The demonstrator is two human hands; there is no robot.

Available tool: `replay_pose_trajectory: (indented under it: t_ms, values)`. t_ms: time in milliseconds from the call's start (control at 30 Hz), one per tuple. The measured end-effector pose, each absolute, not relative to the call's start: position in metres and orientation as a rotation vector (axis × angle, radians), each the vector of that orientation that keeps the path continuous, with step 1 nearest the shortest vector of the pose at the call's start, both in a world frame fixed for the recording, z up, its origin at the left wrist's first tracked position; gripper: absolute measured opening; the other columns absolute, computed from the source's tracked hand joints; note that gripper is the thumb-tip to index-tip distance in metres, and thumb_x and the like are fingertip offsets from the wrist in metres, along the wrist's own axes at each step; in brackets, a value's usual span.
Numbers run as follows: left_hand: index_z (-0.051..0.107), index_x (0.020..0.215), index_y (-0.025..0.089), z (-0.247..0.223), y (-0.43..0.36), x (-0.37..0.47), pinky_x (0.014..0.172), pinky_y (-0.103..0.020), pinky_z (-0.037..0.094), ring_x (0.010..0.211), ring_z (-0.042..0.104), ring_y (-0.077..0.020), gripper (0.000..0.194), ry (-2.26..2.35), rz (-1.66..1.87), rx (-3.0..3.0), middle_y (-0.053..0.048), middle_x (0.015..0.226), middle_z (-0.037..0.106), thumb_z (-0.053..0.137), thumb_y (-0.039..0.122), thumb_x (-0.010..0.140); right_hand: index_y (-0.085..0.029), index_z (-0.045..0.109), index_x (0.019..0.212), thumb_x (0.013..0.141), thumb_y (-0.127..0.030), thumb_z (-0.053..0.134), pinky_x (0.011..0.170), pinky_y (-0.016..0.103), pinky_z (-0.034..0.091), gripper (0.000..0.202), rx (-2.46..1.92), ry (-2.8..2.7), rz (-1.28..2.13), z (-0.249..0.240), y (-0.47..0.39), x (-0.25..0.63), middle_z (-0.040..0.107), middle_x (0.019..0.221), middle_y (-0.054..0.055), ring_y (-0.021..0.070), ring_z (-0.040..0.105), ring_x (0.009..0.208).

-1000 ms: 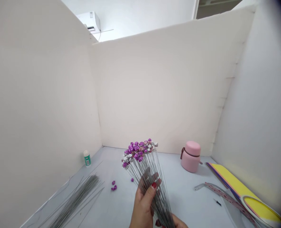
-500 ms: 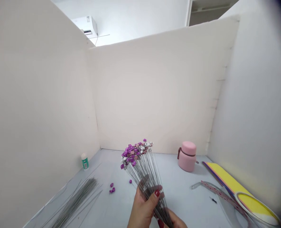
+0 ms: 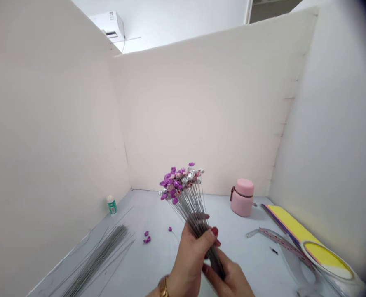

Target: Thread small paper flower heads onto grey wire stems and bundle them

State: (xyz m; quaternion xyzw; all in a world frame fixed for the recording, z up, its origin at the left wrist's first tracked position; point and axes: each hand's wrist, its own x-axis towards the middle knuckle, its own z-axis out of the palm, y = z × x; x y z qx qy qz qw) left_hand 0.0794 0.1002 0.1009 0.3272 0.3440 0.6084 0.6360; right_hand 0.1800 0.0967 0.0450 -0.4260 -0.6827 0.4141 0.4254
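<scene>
A bouquet of wire-stemmed flowers (image 3: 183, 181) stands tilted in front of me, its small heads purple, pink and silver. My left hand (image 3: 191, 251) wraps round the upper part of the grey wire stems, thumb across the front. Lower down, my right hand (image 3: 228, 270) grips the stem ends. A gold bracelet (image 3: 163, 285) sits on my left wrist. Left of the hands, several loose purple flower heads (image 3: 147, 239) and a single purple flower (image 3: 170, 229) on a thin stem lie on the table.
Loose grey wires (image 3: 99, 258) lie at the left, with a small green-and-white bottle (image 3: 111, 205) behind. At the right are a pink flask (image 3: 242, 198), yellow sheets (image 3: 289, 220), a roll of tape (image 3: 328, 260), a pink strip (image 3: 285, 246) and a small black object (image 3: 273, 250). White panels surround the table.
The bouquet has risen in view and its stems are gathered closer together. Both hands have moved up, and my right hand now shows more fully round the lower stems. The view has tilted slightly.
</scene>
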Motion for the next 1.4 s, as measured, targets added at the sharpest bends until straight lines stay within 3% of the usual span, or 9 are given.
replay_pose_trajectory:
  t_ms: [200,367,467,667,833,1100,1167,1267,1400]
  values:
    - [0.056,0.093,0.02,0.127,0.127,0.089,0.069,-0.026,0.041,0.077,0.055,-0.0149,0.024,0.711,1.504,0.942,-0.002,0.08,0.057,0.06,0.031,0.072,-0.019,0.05,0.072,0.084,-0.042,0.038,0.049,0.021,0.034,0.029,-1.166,-1.803,0.843,0.075,0.132,0.189,0.046,0.057,-0.004,0.012,0.042,0.054]
    - [0.05,0.114,0.021,0.093,0.137,0.066,0.087,-0.035,0.035,0.107,0.048,-0.0239,0.045,0.972,1.338,0.971,-0.013,0.116,0.053,0.061,0.034,0.072,-0.018,0.049,0.071,0.086,-0.046,0.034,0.052,0.023,0.035,0.035,-1.397,-1.824,0.687,0.052,0.175,0.212,0.048,0.061,-0.003,0.0133,0.046,0.058]
    - [0.052,0.111,0.016,0.074,0.133,0.026,0.085,-0.041,0.035,0.103,0.051,-0.0275,0.047,1.112,1.286,0.916,-0.017,0.112,0.056,0.064,0.032,0.068,-0.015,0.054,0.075,0.087,-0.041,0.04,0.056,0.026,0.041,0.032,-1.631,-1.87,0.597,0.028,0.199,0.225,0.054,0.067,-0.001,0.0129,0.051,0.061]
    - [0.053,0.103,0.017,0.071,0.131,-0.07,0.083,-0.033,0.039,0.1,0.054,-0.0213,0.038,1.378,1.395,0.864,-0.013,0.111,0.056,0.058,0.036,0.071,-0.015,0.054,0.101,0.086,-0.031,0.048,0.071,0.035,0.048,0.023,-1.923,-2.005,0.378,-0.011,0.215,0.226,0.057,0.099,0.005,0.0155,0.057,0.081]
    - [0.056,0.1,0.017,0.062,0.118,-0.103,0.082,-0.034,0.04,0.095,0.056,-0.0211,0.035,1.543,1.35,0.944,-0.01,0.104,0.06,0.057,0.037,0.071,-0.015,0.053,0.102,0.086,-0.031,0.048,0.076,0.038,0.045,0.023,-1.948,-2.063,0.145,-0.016,0.213,0.223,0.055,0.103,0.005,0.0182,0.055,0.089]
    - [0.066,0.084,0.019,0.042,0.095,-0.096,0.086,-0.042,0.035,0.092,0.055,-0.031,0.026,1.678,1.081,1.281,-0.008,0.092,0.064,0.062,0.035,0.064,-0.012,0.051,0.104,0.084,-0.028,0.047,0.086,0.04,0.031,0.026,-1.809,-2.09,0.006,0.003,0.177,0.229,0.05,0.106,0.012,0.0251,0.043,0.102]
    - [0.065,0.086,0.019,0.032,0.1,-0.095,0.086,-0.046,0.033,0.093,0.052,-0.0343,0.028,1.709,1.047,1.379,-0.011,0.098,0.061,0.062,0.034,0.063,-0.015,0.053,0.101,0.084,-0.027,0.047,0.086,0.035,0.032,0.023,-1.748,-2.129,0.026,0.006,0.155,0.227,0.053,0.103,0.01,0.0226,0.045,0.1]
    - [0.06,0.1,0.02,0.012,0.116,-0.095,0.091,-0.042,0.033,0.101,0.05,-0.0305,0.032,1.782,0.935,1.894,-0.011,0.107,0.058,0.053,0.032,0.071,-0.019,0.058,0.092,0.082,-0.028,0.052,0.083,0.032,0.037,0.015,-1.671,-2.198,0.086,0.005,0.129,0.228,0.056,0.097,0.004,0.0183,0.049,0.095]
    - [0.058,0.104,0.012,-0.018,0.134,-0.097,0.088,-0.042,0.038,0.096,0.054,-0.0288,0.037,1.936,0.72,2.273,-0.014,0.105,0.059,0.04,0.029,0.077,-0.015,0.056,0.097,0.085,-0.03,0.049,0.078,0.038,0.044,0.02,-1.716,-2.147,0.134,0.002,0.125,0.254,0.056,0.101,0.004,0.0177,0.054,0.09]
